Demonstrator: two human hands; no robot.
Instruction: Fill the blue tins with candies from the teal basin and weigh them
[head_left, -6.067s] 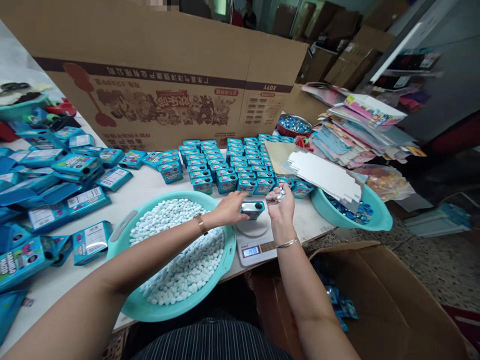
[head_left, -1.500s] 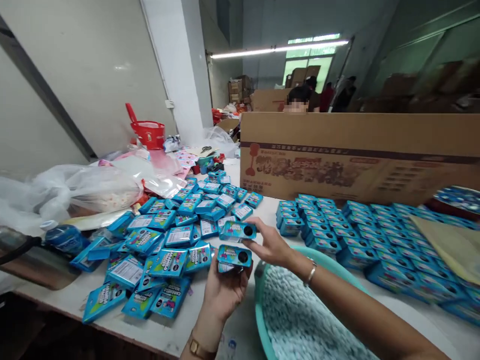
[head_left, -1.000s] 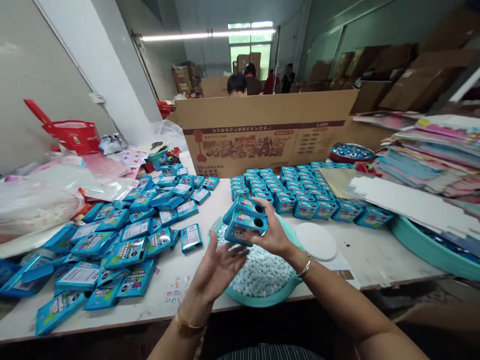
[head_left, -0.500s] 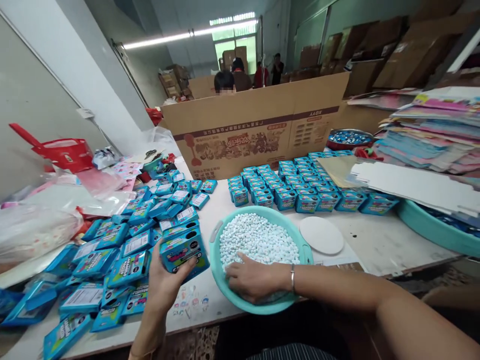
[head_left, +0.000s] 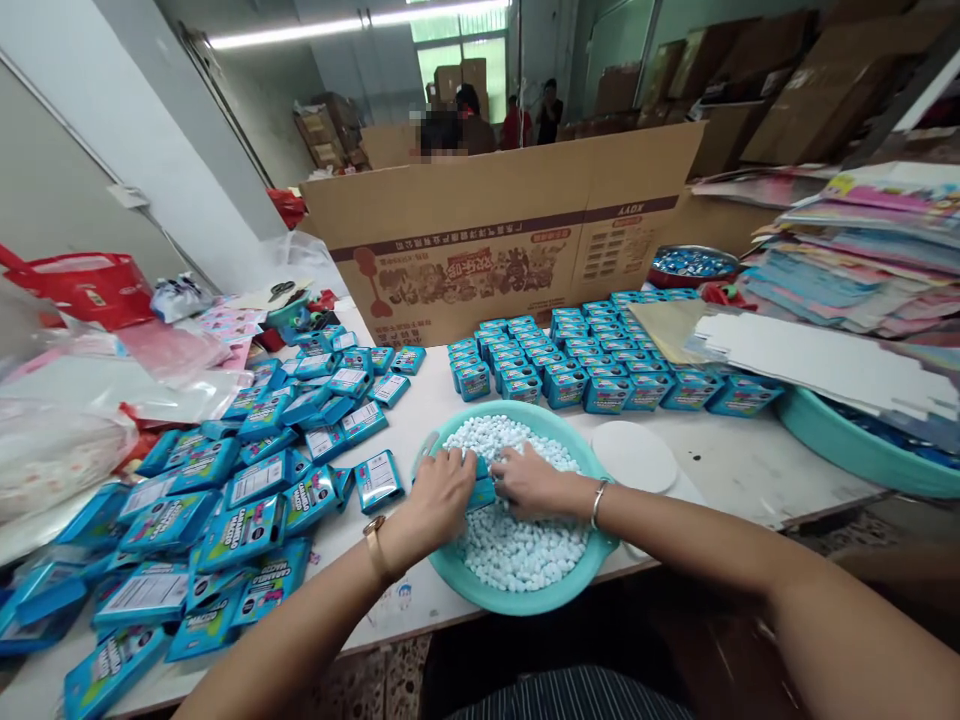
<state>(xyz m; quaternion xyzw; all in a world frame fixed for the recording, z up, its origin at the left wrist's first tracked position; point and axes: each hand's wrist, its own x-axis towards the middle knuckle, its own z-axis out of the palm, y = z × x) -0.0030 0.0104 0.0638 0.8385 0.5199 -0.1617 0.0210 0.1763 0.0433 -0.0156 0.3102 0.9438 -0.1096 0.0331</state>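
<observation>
My left hand point(head_left: 448, 492) is closed around small blue candy boxes point(head_left: 481, 492), held over the left side of a turquoise basin point(head_left: 510, 602). Small white candies point(head_left: 517, 555) fill much of the basin. My right hand point(head_left: 534, 480) is at the right side of the held boxes, low over the candies, with its fingers curled down. What lies under those fingers is hidden. A single blue box point(head_left: 378, 481) rests on the table just left of my left hand.
A loose pile of flat blue boxes point(head_left: 244, 530) covers the table's left. Rows of standing blue boxes point(head_left: 607, 390) line the back, before a cardboard panel point(head_left: 480, 270). A white round lid point(head_left: 634, 456) lies right of the basin. Stacked printed sheets point(head_left: 862, 260) stand far right.
My left hand has brought the boxes rightward over the basin. My right hand has come up out of the candies to those boxes. The view has shifted slightly.
</observation>
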